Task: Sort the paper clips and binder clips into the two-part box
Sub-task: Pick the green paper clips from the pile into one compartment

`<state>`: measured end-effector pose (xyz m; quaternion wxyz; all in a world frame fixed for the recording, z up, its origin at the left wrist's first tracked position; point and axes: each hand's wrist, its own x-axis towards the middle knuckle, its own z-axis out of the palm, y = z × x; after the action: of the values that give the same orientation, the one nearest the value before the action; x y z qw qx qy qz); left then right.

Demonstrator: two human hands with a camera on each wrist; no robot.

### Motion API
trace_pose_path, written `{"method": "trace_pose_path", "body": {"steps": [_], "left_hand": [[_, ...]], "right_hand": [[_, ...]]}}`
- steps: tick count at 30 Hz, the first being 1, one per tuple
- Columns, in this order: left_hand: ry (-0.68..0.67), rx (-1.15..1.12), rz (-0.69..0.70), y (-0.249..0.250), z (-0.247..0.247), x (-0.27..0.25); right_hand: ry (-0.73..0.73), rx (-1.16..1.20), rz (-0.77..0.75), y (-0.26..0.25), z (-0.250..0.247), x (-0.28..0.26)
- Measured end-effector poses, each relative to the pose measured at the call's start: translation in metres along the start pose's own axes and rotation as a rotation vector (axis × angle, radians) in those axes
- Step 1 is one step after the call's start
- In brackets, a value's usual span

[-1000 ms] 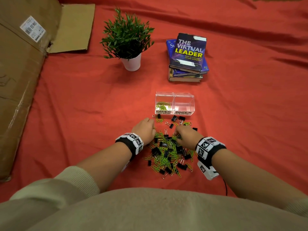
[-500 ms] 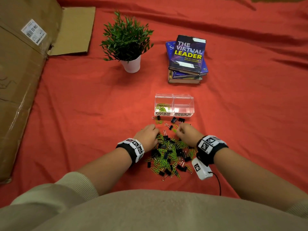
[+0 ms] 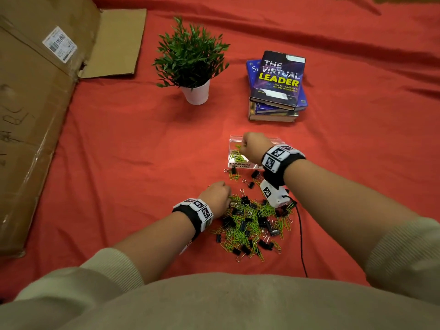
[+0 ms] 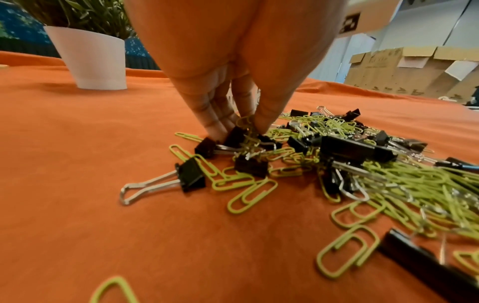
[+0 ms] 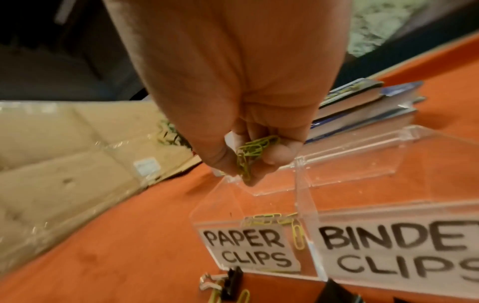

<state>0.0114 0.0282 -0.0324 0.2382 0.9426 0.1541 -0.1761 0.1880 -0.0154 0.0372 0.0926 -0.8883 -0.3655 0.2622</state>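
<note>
A clear two-part box (image 3: 232, 141) (image 5: 376, 176) stands on the red cloth, labelled PAPER CLIPS on the left and BINDER CLIPS on the right. Green paper clips (image 3: 236, 156) (image 5: 269, 220) lie in the left part. My right hand (image 3: 253, 147) (image 5: 249, 162) hovers over that part, fingers curled round a bunch of green paper clips (image 5: 255, 150). A mixed pile of green paper clips and black binder clips (image 3: 252, 222) (image 4: 350, 155) lies nearer me. My left hand (image 3: 215, 195) (image 4: 241, 125) pinches green paper clips (image 4: 246, 123) at the pile's left edge.
A potted plant (image 3: 192, 60) and a stack of books (image 3: 277, 86) stand beyond the box. Flattened cardboard (image 3: 35, 103) covers the left side. A black cable (image 3: 301, 239) runs from my right wrist camera across the cloth. A few stray clips (image 3: 234, 173) lie before the box.
My right hand has lifted from the pile and moved forward over the paper-clip part, carrying green clips. My left hand stayed at the pile's left edge.
</note>
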Motion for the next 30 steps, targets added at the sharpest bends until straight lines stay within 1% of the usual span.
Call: {"method": "trace_pose_path", "body": {"steps": [2, 5, 7, 10, 11, 13, 14, 16, 20, 23, 26, 28, 30], "left_hand": [[-0.010, -0.018, -0.007, -0.002, -0.001, 0.000], [0.001, -0.069, -0.027, -0.005, -0.006, -0.001], [0.016, -0.127, -0.047, -0.007, -0.013, -0.001], [0.068, -0.221, -0.053, -0.004, -0.029, 0.001], [0.093, -0.242, -0.045, -0.002, -0.036, 0.004], [0.144, -0.271, -0.043, 0.003, -0.051, 0.012], [0.167, -0.292, -0.041, 0.007, -0.059, 0.017], [0.201, -0.325, -0.027, 0.014, -0.072, 0.030], [0.235, -0.261, 0.007, 0.028, -0.090, 0.060], [0.194, -0.135, 0.004, 0.033, -0.087, 0.077], [0.143, -0.023, 0.011, 0.029, -0.078, 0.080], [0.175, -0.005, 0.026, 0.022, -0.076, 0.073], [0.255, -0.044, 0.049, 0.014, -0.074, 0.059]], "right_hand": [[-0.023, -0.093, -0.028, -0.003, 0.008, 0.003], [-0.034, -0.114, -0.081, 0.000, 0.012, 0.001], [0.008, -0.069, -0.118, 0.005, 0.013, -0.006], [0.131, 0.009, -0.156, 0.014, 0.023, -0.027], [0.122, 0.040, -0.141, 0.017, 0.032, -0.036], [0.001, 0.071, -0.106, 0.021, 0.053, -0.054], [-0.059, 0.066, -0.112, 0.024, 0.065, -0.062], [-0.119, 0.027, -0.137, 0.033, 0.084, -0.074], [-0.108, 0.009, -0.068, 0.050, 0.091, -0.085], [-0.091, 0.004, -0.024, 0.061, 0.090, -0.089], [-0.038, 0.031, -0.065, 0.056, 0.090, -0.086], [-0.030, 0.058, -0.113, 0.042, 0.092, -0.082], [-0.053, 0.046, -0.147, 0.027, 0.097, -0.079]]}}
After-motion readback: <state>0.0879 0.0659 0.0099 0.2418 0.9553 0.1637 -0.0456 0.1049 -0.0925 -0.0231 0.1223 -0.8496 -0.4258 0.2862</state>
